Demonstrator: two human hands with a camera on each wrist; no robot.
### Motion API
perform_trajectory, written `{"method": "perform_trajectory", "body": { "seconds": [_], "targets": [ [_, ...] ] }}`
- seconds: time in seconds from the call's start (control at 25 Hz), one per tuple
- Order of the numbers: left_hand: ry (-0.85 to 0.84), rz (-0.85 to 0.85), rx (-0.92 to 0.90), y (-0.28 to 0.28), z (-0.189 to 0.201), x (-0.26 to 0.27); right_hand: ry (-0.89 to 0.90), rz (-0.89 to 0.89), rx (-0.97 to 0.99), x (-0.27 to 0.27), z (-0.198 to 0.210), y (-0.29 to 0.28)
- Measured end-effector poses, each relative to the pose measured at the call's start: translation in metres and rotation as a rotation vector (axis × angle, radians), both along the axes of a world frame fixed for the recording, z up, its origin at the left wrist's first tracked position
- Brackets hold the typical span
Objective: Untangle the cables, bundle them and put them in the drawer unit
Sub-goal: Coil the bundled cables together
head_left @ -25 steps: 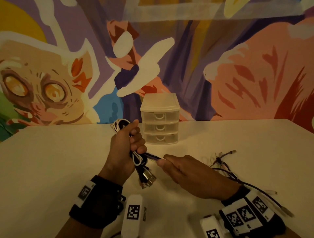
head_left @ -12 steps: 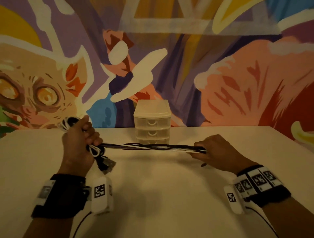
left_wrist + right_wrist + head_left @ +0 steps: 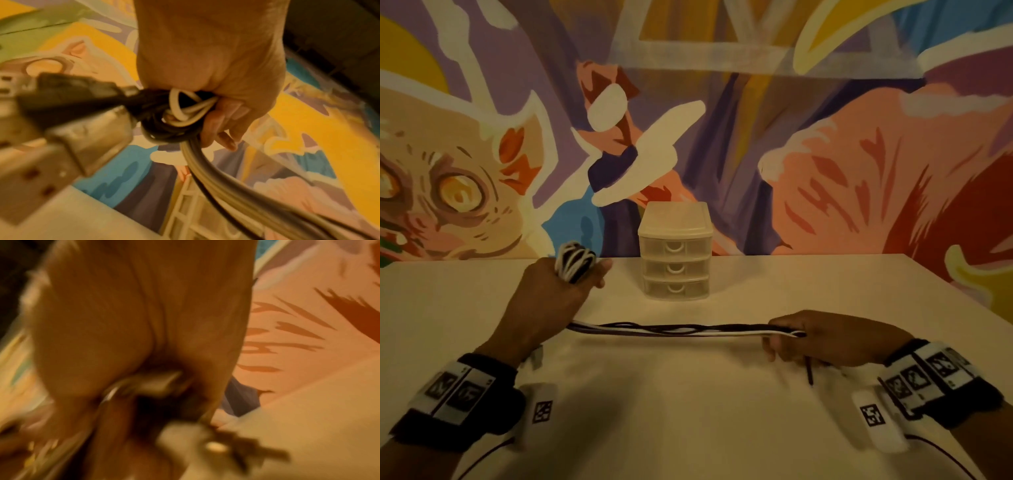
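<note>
Several black and white cables [image 3: 674, 331] run as one strand between my hands, just above the table. My left hand [image 3: 558, 291] grips a folded loop of them [image 3: 575, 261] that sticks out above the fist. In the left wrist view the cables [image 3: 180, 113] pass through the curled left fingers [image 3: 224, 116], and blurred metal plugs [image 3: 88, 142] hang near the lens. My right hand [image 3: 822, 337] pinches the strand's other end; one black tail [image 3: 809, 371] hangs below it. The right wrist view is blurred. The pale drawer unit [image 3: 675, 251] stands behind, all three drawers closed.
The beige table [image 3: 688, 411] ends at a painted mural wall [image 3: 825, 154] right behind the drawer unit. The table's right edge [image 3: 962, 294] slants toward me. Both wrists carry black bands with white marker blocks [image 3: 458, 394] [image 3: 928, 380].
My hands have drawn apart, pulling the cables out into a long strand. Since half a second ago the left hand has moved right and farther from me, its loop now pointing up.
</note>
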State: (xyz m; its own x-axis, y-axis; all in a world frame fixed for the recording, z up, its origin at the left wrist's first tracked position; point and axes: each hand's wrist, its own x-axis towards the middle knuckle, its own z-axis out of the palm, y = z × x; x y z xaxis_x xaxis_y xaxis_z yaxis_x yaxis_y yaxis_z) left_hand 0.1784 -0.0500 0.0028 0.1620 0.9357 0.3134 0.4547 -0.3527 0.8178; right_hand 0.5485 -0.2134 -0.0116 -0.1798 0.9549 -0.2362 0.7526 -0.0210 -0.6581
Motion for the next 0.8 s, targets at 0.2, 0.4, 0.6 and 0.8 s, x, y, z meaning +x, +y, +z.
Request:
{"method": "perform_trajectory", "body": {
  "seconds": [0.2,0.4,0.6,0.8],
  "targets": [
    [-0.156,0.111,-0.04,0.011,-0.009,-0.006,0.25,0.007,0.068,-0.006,-0.016,-0.008],
    [-0.375,0.186,-0.1,0.026,-0.021,-0.007,0.115,-0.111,0.149,0.015,-0.031,0.0],
    [-0.416,0.188,-0.124,0.03,-0.033,-0.005,-0.249,-0.077,0.407,0.029,-0.036,0.009],
    [-0.43,0.207,-0.135,0.031,-0.038,-0.012,-0.177,-0.153,0.335,0.029,-0.034,0.006]
  ]
}}
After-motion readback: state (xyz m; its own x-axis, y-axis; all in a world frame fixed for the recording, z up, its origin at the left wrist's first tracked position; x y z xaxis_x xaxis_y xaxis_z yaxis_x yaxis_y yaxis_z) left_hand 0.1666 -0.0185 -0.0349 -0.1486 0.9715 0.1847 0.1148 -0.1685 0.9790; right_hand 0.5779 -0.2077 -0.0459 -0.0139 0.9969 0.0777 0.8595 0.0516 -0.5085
